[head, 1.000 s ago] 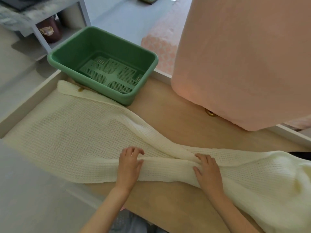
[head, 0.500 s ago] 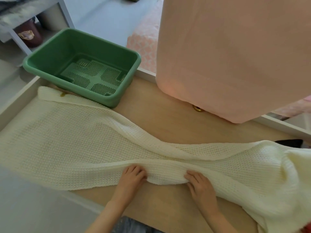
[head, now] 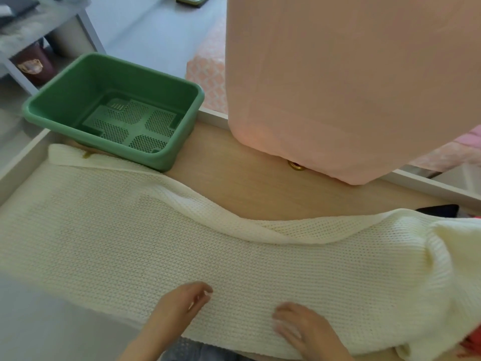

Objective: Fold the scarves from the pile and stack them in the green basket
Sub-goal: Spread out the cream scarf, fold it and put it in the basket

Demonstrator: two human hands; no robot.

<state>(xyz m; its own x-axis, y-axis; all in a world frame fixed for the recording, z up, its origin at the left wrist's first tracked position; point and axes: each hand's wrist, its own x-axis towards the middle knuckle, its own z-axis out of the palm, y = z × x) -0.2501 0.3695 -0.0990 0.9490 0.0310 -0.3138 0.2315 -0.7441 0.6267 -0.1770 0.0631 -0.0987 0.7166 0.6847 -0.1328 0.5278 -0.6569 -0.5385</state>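
A long cream knitted scarf (head: 130, 243) lies spread across the wooden table (head: 247, 183), running from the far left to the right edge, where it bunches over the pile. My left hand (head: 179, 306) rests on its near edge with fingers bent and blurred. My right hand (head: 304, 329) lies on the scarf a little to the right, fingers spread on the fabric. The green basket (head: 78, 82) stands empty at the back left, its near corner touching the scarf's far edge.
A large pink cloth (head: 338, 87) hangs over the back right of the table. A gold ring (head: 295, 165) lies at its foot. A white shelf unit (head: 31, 48) stands beyond the basket. A dark item (head: 440, 211) and a red one (head: 472, 346) peek out at the right.
Both hands have drawn the scarf's near edge toward me, flattening the narrow twisted middle into a wide band. The view has shifted slightly.
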